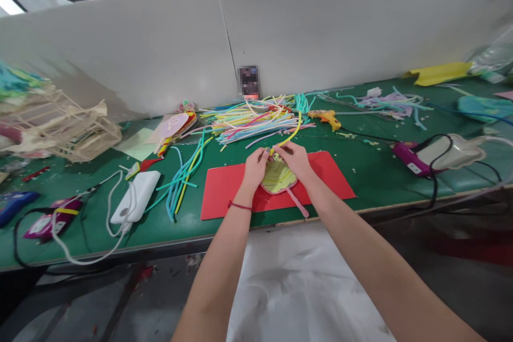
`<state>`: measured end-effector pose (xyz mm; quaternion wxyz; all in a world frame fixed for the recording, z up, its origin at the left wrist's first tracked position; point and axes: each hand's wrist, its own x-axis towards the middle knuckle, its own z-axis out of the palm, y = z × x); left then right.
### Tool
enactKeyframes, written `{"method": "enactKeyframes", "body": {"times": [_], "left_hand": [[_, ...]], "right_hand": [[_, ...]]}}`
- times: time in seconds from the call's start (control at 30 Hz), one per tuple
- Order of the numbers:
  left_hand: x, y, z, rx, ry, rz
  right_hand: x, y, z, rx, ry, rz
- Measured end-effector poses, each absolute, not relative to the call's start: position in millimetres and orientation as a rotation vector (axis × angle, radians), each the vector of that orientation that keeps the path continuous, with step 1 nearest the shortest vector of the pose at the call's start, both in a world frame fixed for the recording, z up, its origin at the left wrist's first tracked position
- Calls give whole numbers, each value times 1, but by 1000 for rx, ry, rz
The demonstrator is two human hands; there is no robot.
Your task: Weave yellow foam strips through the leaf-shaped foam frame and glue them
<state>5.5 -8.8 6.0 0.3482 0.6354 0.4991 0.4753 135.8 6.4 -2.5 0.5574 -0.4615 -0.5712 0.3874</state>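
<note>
Two bare hands, both working close together over a fan-shaped piece (280, 177), yellow-green with a pink edge. Left hand (255, 166): thumb and fingers pinched nearly together on the near end of a yellow strip (297, 131), at the fan's far rim. Right hand (296, 159): same narrow pinch, same strip, just right of the left fingertips; the strip's free end curves up and away past the right knuckles. Exact finger contact too small to tell. Fan lies over a red board (220, 192), pink handle (298, 203) pointing toward the person and slightly right, its tip past the board's near edge. Red cord (240, 206) on left wrist. Beyond the board: heap of coloured strips (252, 123), orange glue gun (329, 118) just right of it. Left of the board: loose teal and yellow strips (186, 173), then a white power bank (138, 195). All on a green table (368, 171).
</note>
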Motion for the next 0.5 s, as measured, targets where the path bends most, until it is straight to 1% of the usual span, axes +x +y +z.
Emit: {"method": "enactKeyframes", "body": {"times": [0.37,0.5], "left_hand": [[5,-10,9,1654,1272,1218],[6,-12,11,1712,1283,1218]], "right_hand": [[136,6,-2,-1084,-1383,900],[136,7,-2,-1093,-1363,944]]}}
